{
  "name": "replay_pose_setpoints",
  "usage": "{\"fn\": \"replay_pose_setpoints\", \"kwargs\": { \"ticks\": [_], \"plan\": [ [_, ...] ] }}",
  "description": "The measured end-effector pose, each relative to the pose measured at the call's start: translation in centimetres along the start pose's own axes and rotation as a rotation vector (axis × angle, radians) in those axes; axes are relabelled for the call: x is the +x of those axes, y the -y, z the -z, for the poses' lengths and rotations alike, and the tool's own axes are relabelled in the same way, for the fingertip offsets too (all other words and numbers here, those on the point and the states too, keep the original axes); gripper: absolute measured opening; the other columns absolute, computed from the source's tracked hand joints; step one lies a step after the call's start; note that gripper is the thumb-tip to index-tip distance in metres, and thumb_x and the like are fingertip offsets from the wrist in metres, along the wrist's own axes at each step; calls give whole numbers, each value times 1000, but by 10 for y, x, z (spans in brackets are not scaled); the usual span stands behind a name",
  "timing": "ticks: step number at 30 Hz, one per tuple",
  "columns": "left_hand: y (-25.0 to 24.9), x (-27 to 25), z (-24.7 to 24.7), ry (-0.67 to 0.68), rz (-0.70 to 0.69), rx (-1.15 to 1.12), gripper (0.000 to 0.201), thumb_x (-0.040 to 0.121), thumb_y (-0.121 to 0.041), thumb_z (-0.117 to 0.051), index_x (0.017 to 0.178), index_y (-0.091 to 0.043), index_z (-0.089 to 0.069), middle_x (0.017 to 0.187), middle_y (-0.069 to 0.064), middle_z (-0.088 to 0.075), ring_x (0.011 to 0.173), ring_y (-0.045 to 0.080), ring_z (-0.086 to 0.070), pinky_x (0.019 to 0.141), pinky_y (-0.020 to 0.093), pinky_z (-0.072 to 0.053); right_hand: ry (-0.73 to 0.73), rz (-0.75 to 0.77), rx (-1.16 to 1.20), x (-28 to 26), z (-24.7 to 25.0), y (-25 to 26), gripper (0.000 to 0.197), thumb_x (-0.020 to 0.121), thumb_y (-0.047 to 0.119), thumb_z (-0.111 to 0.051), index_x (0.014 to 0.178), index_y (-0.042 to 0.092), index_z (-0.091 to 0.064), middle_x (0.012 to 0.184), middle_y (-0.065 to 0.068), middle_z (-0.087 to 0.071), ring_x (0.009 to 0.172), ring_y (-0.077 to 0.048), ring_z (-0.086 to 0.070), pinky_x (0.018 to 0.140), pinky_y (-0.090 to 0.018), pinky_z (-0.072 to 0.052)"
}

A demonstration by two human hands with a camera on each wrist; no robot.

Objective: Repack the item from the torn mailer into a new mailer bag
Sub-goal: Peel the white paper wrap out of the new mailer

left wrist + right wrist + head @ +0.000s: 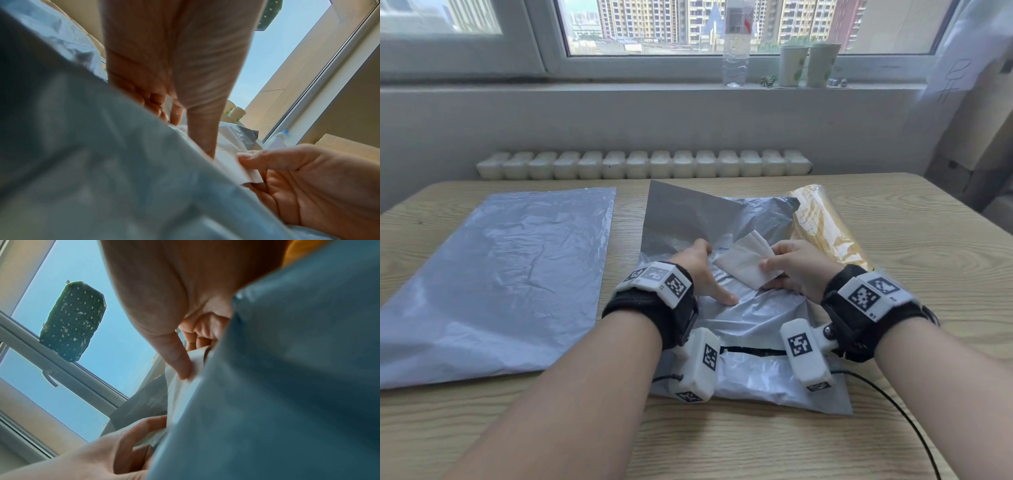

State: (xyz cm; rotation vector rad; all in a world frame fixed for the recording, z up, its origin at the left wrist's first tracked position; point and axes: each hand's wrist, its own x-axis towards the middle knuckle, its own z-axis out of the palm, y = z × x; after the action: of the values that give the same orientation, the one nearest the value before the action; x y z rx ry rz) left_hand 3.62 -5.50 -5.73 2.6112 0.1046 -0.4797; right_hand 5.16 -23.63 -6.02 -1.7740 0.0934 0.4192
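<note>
The torn grey mailer (750, 329) lies crumpled on the wooden table at centre right, with a dark slit near its front. My right hand (777, 274) pinches a white folded item (743, 263) above the mailer's open part, thumb on top. Seen from the right wrist, that thumb (179, 363) presses the white item (185, 391). My left hand (705, 270) grips the mailer's film, thumb pressed down and fingers curled under a raised flap. The left wrist view shows those curled fingers (154, 104). A new flat grey mailer (493, 281) lies at the left, untouched.
A yellow packet in clear plastic (822, 226) lies against the torn mailer's far right side. On the window sill stand a water bottle (736, 44) and two paper cups (808, 65). A black cable (893, 404) runs over the table's right front.
</note>
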Motion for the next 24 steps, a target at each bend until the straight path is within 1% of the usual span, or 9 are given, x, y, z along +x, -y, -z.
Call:
{"fn": "replay_pose_setpoints", "kwargs": {
  "ticks": [3,5,7,8,10,13,15,20,24],
  "plan": [
    [-1,-1,3,17,4,13,110,58,-52,-86,145,-21,-26,142,1,-46,126,22,-49,102,39,-42,-34,68,-180,2,4,-2,38,78,-11,-65,108,11,-57,112,-18,-62,98,-32,-63,91,-49,-52],
    [-1,-1,11,76,18,-1,105,64,-53,-82,146,-21,-25,134,5,-54,119,24,-56,100,39,-47,-8,161,-341,0,0,3,73,69,-15,-65,126,29,-48,122,-11,-57,104,-28,-61,87,-47,-55],
    [-1,-1,20,128,42,-136,84,79,-42,-74,146,-18,-29,104,10,-63,90,23,-66,91,40,-55,51,227,-528,-2,-6,13,92,67,-16,-57,133,45,-39,131,-4,-50,102,-21,-60,75,-35,-59],
    [-2,-1,23,131,58,-210,71,86,-32,-69,145,-16,-32,91,10,-63,77,22,-64,88,41,-56,61,253,-617,-3,-10,18,90,69,-15,-54,134,45,-40,135,-1,-48,98,-14,-59,68,-25,-58],
    [-2,2,21,72,60,-249,48,94,-15,-59,138,-11,-41,81,11,-61,69,24,-62,88,45,-56,57,284,-746,-5,-16,24,69,74,-7,-55,130,33,-54,136,1,-51,90,-6,-56,63,-13,-48],
    [-3,12,11,-79,24,-156,32,92,-19,-55,122,-14,-49,100,13,-68,94,31,-66,91,44,-54,-16,295,-758,1,-19,25,30,76,23,-68,103,10,-74,110,-8,-71,86,-15,-63,72,-27,-50],
    [-2,15,9,-124,13,-92,30,91,-29,-57,118,-18,-49,108,12,-68,101,31,-65,91,42,-53,-47,289,-703,8,-18,22,36,74,39,-74,87,5,-74,89,-12,-73,72,-15,-62,65,-31,-48],
    [3,20,8,-142,-16,-53,33,88,-28,-60,117,-18,-48,107,11,-68,99,31,-66,85,38,-55,-93,243,-594,17,-12,15,25,76,30,-77,74,7,-68,66,-2,-62,58,-10,-53,55,-24,-42],
    [2,21,7,-152,-10,-28,34,88,-26,-61,117,-17,-47,107,11,-68,98,31,-66,84,37,-55,-116,218,-582,19,-11,13,22,76,26,-77,67,11,-65,60,1,-57,54,-8,-50,51,-22,-38]
  ]
}}
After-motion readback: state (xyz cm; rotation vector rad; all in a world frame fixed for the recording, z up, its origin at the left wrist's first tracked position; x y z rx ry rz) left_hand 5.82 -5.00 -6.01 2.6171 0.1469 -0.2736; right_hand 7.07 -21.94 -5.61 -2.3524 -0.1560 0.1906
